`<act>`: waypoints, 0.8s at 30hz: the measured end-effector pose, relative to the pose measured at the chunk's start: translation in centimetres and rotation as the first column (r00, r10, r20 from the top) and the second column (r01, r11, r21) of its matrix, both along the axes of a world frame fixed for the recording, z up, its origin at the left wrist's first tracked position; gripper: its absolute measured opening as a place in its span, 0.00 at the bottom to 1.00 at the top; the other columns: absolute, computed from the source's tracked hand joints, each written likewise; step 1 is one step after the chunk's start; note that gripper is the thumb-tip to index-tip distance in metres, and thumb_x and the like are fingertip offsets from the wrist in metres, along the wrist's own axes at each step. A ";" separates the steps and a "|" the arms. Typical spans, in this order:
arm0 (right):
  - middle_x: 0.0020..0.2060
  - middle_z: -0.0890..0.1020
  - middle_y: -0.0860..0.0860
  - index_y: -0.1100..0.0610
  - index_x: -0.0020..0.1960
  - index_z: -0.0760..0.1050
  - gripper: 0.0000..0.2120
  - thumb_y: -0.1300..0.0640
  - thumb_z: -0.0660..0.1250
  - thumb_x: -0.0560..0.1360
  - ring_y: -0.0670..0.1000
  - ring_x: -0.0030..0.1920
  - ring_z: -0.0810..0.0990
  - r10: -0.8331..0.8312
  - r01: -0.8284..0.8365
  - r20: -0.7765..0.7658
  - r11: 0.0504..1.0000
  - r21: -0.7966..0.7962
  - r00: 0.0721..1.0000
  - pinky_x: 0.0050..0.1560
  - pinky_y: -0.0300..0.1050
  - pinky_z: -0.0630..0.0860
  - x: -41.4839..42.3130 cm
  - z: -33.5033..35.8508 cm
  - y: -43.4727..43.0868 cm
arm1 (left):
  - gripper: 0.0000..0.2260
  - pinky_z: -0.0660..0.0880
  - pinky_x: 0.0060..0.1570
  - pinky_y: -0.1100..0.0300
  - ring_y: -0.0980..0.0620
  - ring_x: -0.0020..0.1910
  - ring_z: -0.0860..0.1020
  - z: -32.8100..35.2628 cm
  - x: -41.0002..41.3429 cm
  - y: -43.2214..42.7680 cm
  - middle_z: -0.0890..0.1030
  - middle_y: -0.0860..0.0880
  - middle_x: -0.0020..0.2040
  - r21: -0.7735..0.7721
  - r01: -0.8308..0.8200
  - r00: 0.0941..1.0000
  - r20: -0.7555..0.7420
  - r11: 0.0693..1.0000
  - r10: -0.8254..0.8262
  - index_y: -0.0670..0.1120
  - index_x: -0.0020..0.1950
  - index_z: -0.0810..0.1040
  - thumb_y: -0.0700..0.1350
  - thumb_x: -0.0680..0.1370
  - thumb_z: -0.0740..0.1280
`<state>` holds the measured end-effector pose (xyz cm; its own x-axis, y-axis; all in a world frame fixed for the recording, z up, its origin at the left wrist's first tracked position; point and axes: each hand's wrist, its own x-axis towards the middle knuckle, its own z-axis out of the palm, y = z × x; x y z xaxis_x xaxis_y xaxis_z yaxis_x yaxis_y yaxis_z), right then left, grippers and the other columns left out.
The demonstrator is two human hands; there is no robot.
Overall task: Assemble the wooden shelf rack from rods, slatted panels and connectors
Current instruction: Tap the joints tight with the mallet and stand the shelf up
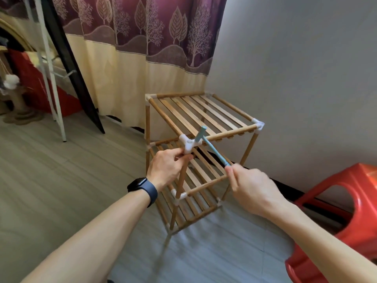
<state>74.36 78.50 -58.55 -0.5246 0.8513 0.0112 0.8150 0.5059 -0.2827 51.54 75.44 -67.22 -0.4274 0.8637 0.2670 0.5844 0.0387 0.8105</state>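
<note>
Beside the wall, the rack point(204, 115) stands on the floor. Your left hand point(167, 166) grips the rod point(181, 180) under the connector point(188, 144); your right hand point(251, 186) holds the hammer point(214, 150). Tap squarely, lightly.

A curtain point(142, 58) hangs across the far side, purple with pale tree and leaf prints above and plain cream below, and it reaches almost to the pale grey floor point(61, 180). To its right is a plain light wall point(295, 68) with a dark skirting strip point(285, 185) along its foot. A red plastic stool point(359, 211) sits at the near right, close to that wall. At the far left a white metal frame point(51, 78) and a black plank point(69, 64) rise side by side, with something red point(34, 84) behind them. At the left edge a beige post point(19, 101) stands on a round base, a white pompom point(11, 80) beside it.
</note>
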 end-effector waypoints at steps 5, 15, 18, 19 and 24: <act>0.32 0.78 0.50 0.51 0.42 0.68 0.19 0.44 0.47 0.85 0.52 0.34 0.77 -0.036 0.042 -0.224 0.999 0.019 0.974 0.42 0.55 0.77 -0.2 0.2 1.3 | 0.13 0.81 0.43 0.52 0.60 0.43 0.80 -0.3 -0.7 -0.6 0.82 0.58 0.43 -0.065 0.047 0.988 -0.144 0.997 -0.055 0.58 0.54 0.80 0.62 0.81 0.60; 0.38 0.81 0.47 0.50 0.46 0.73 0.18 0.45 0.49 0.85 0.47 0.38 0.81 -0.097 0.036 -0.547 0.992 -0.120 0.831 0.46 0.56 0.80 -4.1 -1.8 2.6 | 0.28 0.69 0.69 0.49 0.47 0.74 0.66 3.5 -7.9 0.8 0.62 0.49 0.79 -0.035 -0.105 0.748 -0.661 0.994 0.056 0.59 0.81 0.56 0.55 0.82 0.62; 0.38 0.81 0.48 0.50 0.45 0.74 0.20 0.44 0.48 0.85 0.47 0.38 0.82 -0.129 0.032 -0.547 0.983 -0.184 0.827 0.47 0.56 0.80 -4.5 -2.2 3.0 | 0.26 0.62 0.74 0.46 0.47 0.79 0.59 5.4 -9.3 2.0 0.49 0.51 0.83 -0.198 -0.074 0.516 -0.846 0.977 -0.132 0.65 0.81 0.50 0.60 0.83 0.53; 0.37 0.81 0.48 0.51 0.45 0.74 0.20 0.44 0.48 0.85 0.47 0.37 0.81 -0.137 0.033 -0.546 0.980 -0.195 0.827 0.47 0.55 0.80 -4.5 -2.3 3.1 | 0.25 0.59 0.76 0.46 0.48 0.80 0.55 5.8 -9.2 2.4 0.47 0.53 0.83 -0.239 -0.068 0.483 -0.857 0.969 -0.178 0.65 0.80 0.51 0.62 0.82 0.48; 0.36 0.81 0.47 0.52 0.44 0.75 0.21 0.45 0.48 0.85 0.45 0.36 0.81 -0.194 0.067 -0.563 0.969 -0.239 0.803 0.43 0.47 0.78 -3.4 -2.3 4.3 | 0.24 0.64 0.74 0.45 0.47 0.77 0.66 5.9 -8.8 3.8 0.69 0.50 0.77 -0.202 0.051 0.505 -0.840 0.978 -0.199 0.55 0.72 0.73 0.61 0.82 0.51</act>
